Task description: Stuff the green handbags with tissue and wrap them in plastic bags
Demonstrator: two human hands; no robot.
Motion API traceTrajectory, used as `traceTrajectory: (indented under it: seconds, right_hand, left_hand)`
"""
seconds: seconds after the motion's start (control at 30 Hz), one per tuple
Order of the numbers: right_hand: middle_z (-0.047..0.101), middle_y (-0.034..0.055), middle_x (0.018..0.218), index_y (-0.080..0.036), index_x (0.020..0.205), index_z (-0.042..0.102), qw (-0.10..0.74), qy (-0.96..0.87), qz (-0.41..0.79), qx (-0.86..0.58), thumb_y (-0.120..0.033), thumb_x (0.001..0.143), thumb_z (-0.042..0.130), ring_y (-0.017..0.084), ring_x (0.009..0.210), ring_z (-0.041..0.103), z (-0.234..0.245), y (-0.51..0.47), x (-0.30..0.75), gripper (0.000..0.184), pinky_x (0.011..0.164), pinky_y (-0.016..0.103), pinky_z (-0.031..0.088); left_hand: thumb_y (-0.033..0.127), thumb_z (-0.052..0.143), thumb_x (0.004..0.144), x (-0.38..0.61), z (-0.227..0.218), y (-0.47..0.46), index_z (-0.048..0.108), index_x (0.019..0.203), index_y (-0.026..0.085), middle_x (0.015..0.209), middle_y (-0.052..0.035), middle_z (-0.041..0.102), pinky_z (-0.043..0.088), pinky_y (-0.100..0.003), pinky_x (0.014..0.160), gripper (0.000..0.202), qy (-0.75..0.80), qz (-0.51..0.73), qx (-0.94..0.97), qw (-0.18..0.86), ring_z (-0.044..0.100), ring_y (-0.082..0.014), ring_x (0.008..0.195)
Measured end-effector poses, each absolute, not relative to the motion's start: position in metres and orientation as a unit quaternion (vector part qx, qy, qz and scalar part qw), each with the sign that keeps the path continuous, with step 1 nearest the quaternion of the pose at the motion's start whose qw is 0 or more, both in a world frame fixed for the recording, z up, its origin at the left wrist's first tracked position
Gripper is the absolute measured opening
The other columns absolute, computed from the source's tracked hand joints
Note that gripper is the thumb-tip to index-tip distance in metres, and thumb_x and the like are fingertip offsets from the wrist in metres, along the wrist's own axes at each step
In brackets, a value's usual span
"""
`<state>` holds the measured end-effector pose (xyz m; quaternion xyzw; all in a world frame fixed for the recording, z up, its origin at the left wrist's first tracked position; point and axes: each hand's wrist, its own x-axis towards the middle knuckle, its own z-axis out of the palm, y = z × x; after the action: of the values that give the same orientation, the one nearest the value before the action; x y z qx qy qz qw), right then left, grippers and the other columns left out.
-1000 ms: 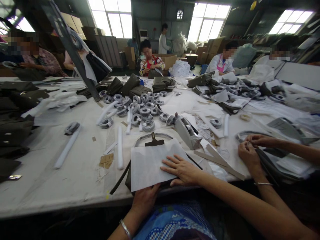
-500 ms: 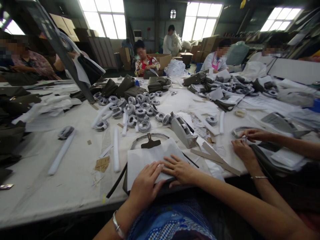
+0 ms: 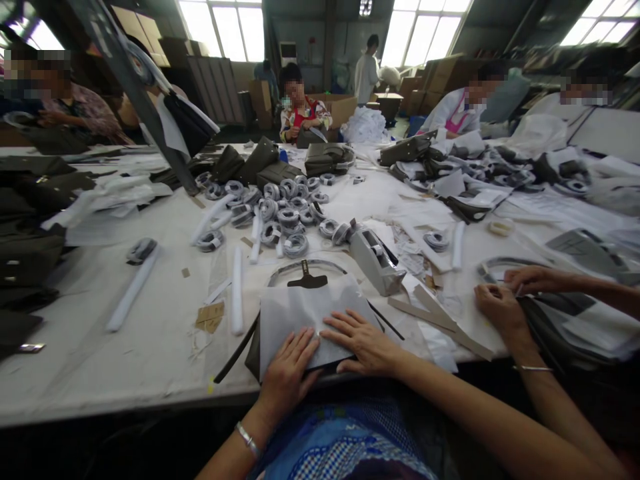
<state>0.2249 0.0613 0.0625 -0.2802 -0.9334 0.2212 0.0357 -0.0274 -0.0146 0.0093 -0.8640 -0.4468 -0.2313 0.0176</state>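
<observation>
A dark handbag (image 3: 254, 352) lies at the table's front edge, mostly covered by a white sheet (image 3: 280, 310). Its wrapped handle (image 3: 320, 264) arches beyond the sheet, with a dark flap tab (image 3: 307, 277) poking out in front of it. My left hand (image 3: 290, 363) rests on the sheet's lower part, fingers stretched out. Beside it, my right hand (image 3: 363, 340) lies flat on the sheet with its fingers spread. Thin dark straps (image 3: 235, 357) stick out at both sides of the bag.
A grey tape dispenser (image 3: 375, 260) stands beyond my right hand. Several wrapped rolls (image 3: 287, 217) are heaped mid-table, near white foam tubes (image 3: 237, 290). At right, a co-worker's hands (image 3: 505, 300) work over another bag. A slanted metal post (image 3: 145, 110) rises at left.
My hands have moved slightly apart on the sheet, the left one shifting left and down. The camera view has tilted a little. The co-worker's hands remain at the other bag.
</observation>
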Motion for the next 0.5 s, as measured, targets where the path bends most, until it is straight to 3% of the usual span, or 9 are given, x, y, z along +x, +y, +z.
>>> traceTrajectory:
  seconds: [0.5]
  right_hand:
    - [0.036,0.0136,0.156,-0.030,0.148,0.044,0.013,-0.945,0.192,-0.264,-0.069,0.090,0.047,0.033,0.147,0.024,0.0628,0.0626,0.2221,0.070,0.118,0.057,0.014]
  left_hand:
    - [0.025,0.056,0.090,-0.0258,0.0114,-0.0162,0.047,0.140,0.017,0.148,-0.0128,0.049,0.043,-0.050,0.111,0.051,-0.462,-0.218,-0.859,-0.016,0.045,-0.0275,0.138]
